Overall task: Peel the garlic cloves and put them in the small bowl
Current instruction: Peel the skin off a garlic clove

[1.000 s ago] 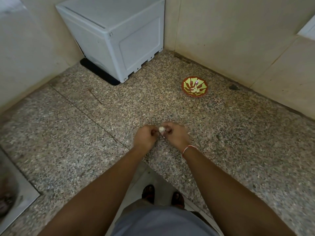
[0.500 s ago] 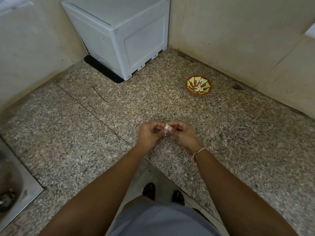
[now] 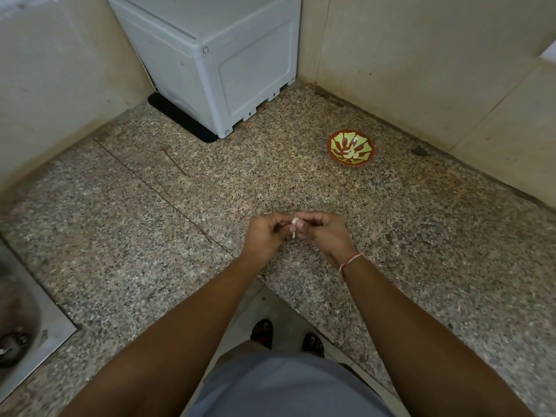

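Observation:
Over the speckled granite counter (image 3: 421, 251), my left hand (image 3: 264, 236) and my right hand (image 3: 323, 234) meet fingertip to fingertip. Between them both hands pinch a small pale garlic clove (image 3: 295, 221), with a thin strip of skin hanging down from it. Most of the clove is hidden by my fingers. The small bowl (image 3: 350, 147), red-brown outside with a green and red pattern inside, stands at the back right of the counter, well beyond my hands. A few pale peeled cloves lie in it.
A white boxy appliance (image 3: 216, 55) fills the back corner of the counter. Tiled walls (image 3: 421, 55) close the back and right. A steel sink (image 3: 18, 335) is set in at the left edge. My sandalled feet (image 3: 285, 335) show below the counter's front edge.
My hands have stayed together on the clove, and a strip of skin now hangs from it. The camera has tilted slightly, so the bowl and appliance sit a little further right in view.

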